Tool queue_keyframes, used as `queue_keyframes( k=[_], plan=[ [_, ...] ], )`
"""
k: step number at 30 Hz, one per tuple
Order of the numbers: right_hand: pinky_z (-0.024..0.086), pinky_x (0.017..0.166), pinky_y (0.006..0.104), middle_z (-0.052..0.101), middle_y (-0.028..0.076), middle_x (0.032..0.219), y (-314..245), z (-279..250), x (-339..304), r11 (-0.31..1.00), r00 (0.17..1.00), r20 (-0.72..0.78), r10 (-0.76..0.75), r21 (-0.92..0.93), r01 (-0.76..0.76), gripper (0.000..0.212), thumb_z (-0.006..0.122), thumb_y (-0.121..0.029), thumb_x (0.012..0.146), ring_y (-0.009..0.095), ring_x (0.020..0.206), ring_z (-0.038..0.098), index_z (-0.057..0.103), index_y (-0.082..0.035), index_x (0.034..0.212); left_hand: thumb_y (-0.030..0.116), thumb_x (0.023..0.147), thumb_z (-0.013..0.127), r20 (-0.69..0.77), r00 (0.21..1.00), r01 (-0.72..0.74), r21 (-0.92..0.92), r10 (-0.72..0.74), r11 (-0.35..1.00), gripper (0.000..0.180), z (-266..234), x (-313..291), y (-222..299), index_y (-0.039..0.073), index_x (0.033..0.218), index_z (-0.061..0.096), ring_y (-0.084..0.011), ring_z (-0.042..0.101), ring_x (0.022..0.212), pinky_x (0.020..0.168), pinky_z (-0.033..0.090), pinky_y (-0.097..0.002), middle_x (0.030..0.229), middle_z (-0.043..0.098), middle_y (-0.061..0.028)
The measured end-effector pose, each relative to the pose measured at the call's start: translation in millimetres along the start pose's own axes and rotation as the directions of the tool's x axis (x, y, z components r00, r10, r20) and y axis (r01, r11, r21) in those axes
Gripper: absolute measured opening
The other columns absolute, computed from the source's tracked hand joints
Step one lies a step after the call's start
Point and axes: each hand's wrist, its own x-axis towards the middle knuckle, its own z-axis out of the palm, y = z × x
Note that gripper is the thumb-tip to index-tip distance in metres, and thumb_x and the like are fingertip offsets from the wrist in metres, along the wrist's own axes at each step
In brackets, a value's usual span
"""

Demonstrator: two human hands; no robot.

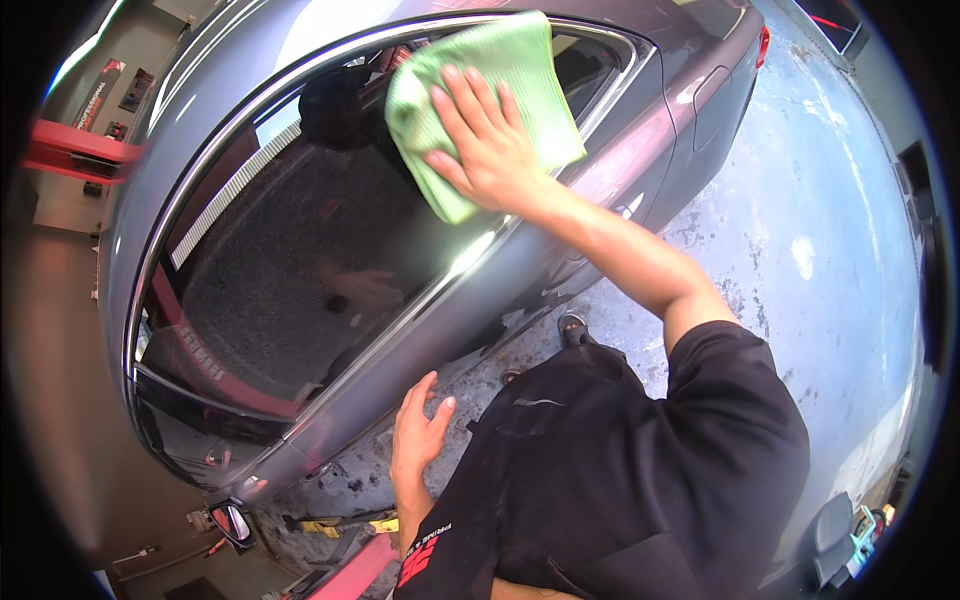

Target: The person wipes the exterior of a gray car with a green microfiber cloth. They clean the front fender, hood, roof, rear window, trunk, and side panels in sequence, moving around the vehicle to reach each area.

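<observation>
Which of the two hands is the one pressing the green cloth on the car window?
The right hand, stretched up and spread flat on the green cloth against the car window. The left hand hangs low beside the door, bare, holding nothing.

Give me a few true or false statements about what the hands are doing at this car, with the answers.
1. The right hand presses a green cloth flat against the car window. True.
2. The left hand holds a spray bottle. False: it is open and holds nothing, near the lower edge of the car door.
3. The cloth is red. False: it is green.
4. The car's side mirror shows near the lower left of the view. True.
5. The person wears a black shirt. True.
</observation>
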Motion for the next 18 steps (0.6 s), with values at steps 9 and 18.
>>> queue_keyframes(
  k=[9, 18],
  plan=[
    [0.027, 0.119, 0.0639, 0.029, 0.017, 0.169, 2.1, -11.6, -13.6, 0.999, 1.0, 0.029, 0.0, 0.049, -0.001, 0.076, 0.064, -0.046, 0.098, 0.039, 0.155, 0.029, 0.038, -0.009, 0.159, 0.027, 0.095, 0.071, 0.075, 0.995, 0.063, 0.098, -0.071, 0.993, 0.06, -6.1, -8.1, -14.3, 0.003, 0.147, 0.053, -0.0329, 0.063, 0.124, 0.105, 0.049, -0.0432, 0.14, 0.062, -0.0193],
    [0.028, 0.122, 0.0551, 0.037, 0.011, 0.167, -13.6, -23.3, -71.1, 0.979, 0.972, 0.154, 0.176, 0.074, -0.189, 0.07, 0.074, -0.028, 0.091, 0.032, 0.155, 0.033, 0.049, -0.014, 0.154, 0.026, 0.095, 0.072, 0.058, 0.997, -0.059, 0.083, 0.054, 0.995, 0.061, -26.8, 19.3, -6.3, 0.004, 0.148, 0.052, -0.0328, 0.063, 0.123, 0.105, 0.049, -0.0439, 0.142, 0.061, -0.0188]
  ],
)
